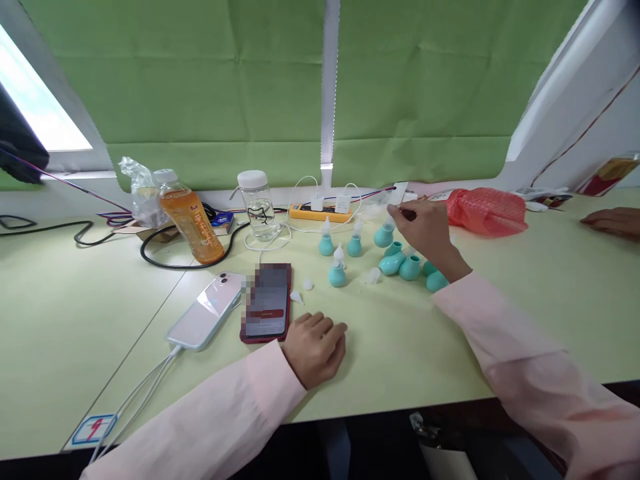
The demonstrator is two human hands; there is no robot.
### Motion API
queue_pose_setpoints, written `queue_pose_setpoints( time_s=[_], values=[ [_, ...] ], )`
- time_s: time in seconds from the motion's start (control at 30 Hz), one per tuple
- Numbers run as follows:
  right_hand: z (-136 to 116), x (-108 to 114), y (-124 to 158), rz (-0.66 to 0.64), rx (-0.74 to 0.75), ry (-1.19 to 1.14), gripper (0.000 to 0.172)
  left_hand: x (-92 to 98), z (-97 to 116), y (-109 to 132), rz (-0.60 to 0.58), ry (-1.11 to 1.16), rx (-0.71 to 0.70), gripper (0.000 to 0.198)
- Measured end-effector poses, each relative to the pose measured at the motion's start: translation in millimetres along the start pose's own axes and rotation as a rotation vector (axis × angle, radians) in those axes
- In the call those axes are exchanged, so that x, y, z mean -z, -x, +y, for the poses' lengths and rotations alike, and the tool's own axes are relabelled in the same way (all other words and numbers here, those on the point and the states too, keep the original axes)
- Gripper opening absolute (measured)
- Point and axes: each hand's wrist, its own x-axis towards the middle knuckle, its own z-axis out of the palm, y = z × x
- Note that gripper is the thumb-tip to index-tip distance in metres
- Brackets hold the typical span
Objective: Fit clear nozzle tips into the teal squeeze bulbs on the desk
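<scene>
My right hand [425,230] reaches over the table, thumb and fingers pinched on the clear tip of a teal bulb nasal aspirator [384,235]. The fingers hide most of that tip. Left of it, several more aspirators with clear tips stand upright, one of them nearer to me [337,274]. Below my right wrist lie several teal bulbs [410,268] with open necks, partly covered by the wrist. My left hand [316,350] rests on the table, loosely curled, beside a red-cased phone [267,303]; nothing shows in it. Loose clear tips [297,297] lie just beyond it.
A pale phone [207,310] on a cable lies to the left. Behind stand a tilted orange drink bottle [193,227], a clear water bottle [259,207] and a yellow power strip [320,213]. Red bubble wrap [487,212] lies right; another person's hand [613,221] rests at the right edge.
</scene>
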Motion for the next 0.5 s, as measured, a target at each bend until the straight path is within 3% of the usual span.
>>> queue_pose_setpoints(
  time_s=[0.07, 0.27, 0.33, 0.4, 0.5],
  values=[
    [3, -16, 0, -0.102, -0.043, 0.076, 0.034, -2.5, 3, 2, -0.051, -0.019, -0.047, 0.016],
    [12, -45, 5, -0.47, -0.172, 0.229, 0.035, -1.9, 4, 3, -0.134, -0.02, -0.007, 0.018],
    [13, -44, 4, -0.478, -0.202, 0.28, 0.038, -1.4, 4, 3, -0.148, -0.007, 0.0, 0.019],
    [10, -36, 3, -0.397, -0.215, 0.32, 0.042, -1.7, 4, 3, -0.155, 0.015, 0.017, 0.019],
    [-2, -16, 9, -0.309, -0.125, 0.266, 0.036, -2.6, 3, 3, -0.149, 0.057, 0.057, 0.019]
  ],
)
